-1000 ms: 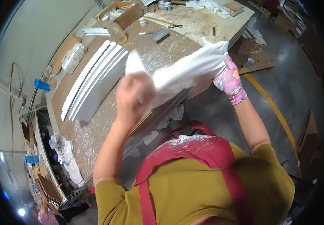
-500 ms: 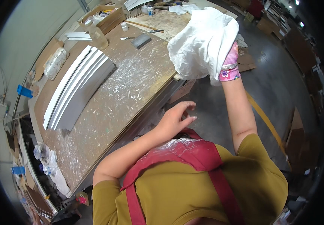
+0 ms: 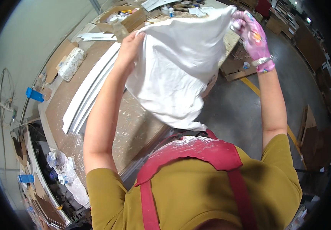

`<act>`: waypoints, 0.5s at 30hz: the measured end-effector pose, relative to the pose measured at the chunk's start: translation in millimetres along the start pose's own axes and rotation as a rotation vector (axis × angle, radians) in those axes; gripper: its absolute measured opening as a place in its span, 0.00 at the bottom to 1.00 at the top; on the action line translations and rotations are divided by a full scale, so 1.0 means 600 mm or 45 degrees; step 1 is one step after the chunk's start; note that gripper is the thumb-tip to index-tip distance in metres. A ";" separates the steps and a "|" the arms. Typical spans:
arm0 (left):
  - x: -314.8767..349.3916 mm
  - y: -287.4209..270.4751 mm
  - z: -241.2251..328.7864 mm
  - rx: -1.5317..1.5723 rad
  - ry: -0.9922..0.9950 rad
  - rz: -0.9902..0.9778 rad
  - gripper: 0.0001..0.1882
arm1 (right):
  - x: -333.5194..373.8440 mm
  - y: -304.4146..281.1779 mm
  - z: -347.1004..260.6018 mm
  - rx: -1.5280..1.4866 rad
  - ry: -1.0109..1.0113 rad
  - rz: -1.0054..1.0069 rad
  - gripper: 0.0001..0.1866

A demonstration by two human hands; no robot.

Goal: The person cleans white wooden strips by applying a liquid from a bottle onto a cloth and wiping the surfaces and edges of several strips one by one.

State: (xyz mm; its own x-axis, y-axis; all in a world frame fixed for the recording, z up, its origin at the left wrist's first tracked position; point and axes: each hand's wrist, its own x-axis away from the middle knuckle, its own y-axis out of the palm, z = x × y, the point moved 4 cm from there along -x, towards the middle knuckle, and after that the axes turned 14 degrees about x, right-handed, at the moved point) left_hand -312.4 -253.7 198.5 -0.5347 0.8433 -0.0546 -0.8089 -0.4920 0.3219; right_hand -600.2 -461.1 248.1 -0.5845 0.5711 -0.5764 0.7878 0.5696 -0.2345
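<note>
The workbench point(image 3: 96, 115), spattered with white residue, runs from 7 o'clock up to 1 o'clock. A white cloth point(image 3: 177, 69) hangs spread in the air over the bench edge, above the person's red apron point(image 3: 196, 149), and screens much of the bench top behind it. A stack of long white boards point(image 3: 90, 90) lies along the bench at 9 to 10 o'clock, just left of the raised left forearm.

Containers: an open cardboard box point(image 3: 125, 19) stands at 11 o'clock on the far end of the bench; it holds small mixed items, too small to tell. A wrapped whitish bundle point(image 3: 70, 63) lies at 10 o'clock beside it. Clear plastic bottles point(image 3: 58, 168) sit on a lower shelf at 8 o'clock.

Hands: the bare left hand point(image 3: 131, 41) is closed on the cloth's upper left corner; the right hand point(image 3: 251, 32), in a pink patterned glove, is clamped on the upper right corner. The two hands are well apart, with the cloth stretched between them.

Change: half a second ago only the right hand held the cloth, bunched, while the left hung free below it; the cloth is now opened out.
</note>
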 end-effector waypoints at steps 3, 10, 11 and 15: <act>-0.015 -0.052 0.075 -0.808 0.481 -0.070 0.14 | 0.013 0.038 -0.006 -0.148 0.299 -0.087 0.19; -0.014 -0.085 0.177 -0.278 0.170 -0.134 0.13 | 0.005 0.139 -0.014 0.245 0.235 -0.286 0.15; -0.013 -0.090 0.185 -0.155 0.151 -0.108 0.14 | 0.008 0.178 -0.018 0.252 0.238 -0.357 0.18; -0.069 -0.130 0.229 0.219 0.117 -0.068 0.19 | 0.023 0.286 -0.001 0.321 -0.011 -0.555 0.38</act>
State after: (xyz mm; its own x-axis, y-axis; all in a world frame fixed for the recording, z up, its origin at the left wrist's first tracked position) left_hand -193.4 -220.7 305.7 -0.5185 0.8401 -0.1594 -0.7873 -0.3963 0.4724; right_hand -473.3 -355.3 200.4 -0.8687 0.3065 -0.3891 0.4940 0.5928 -0.6361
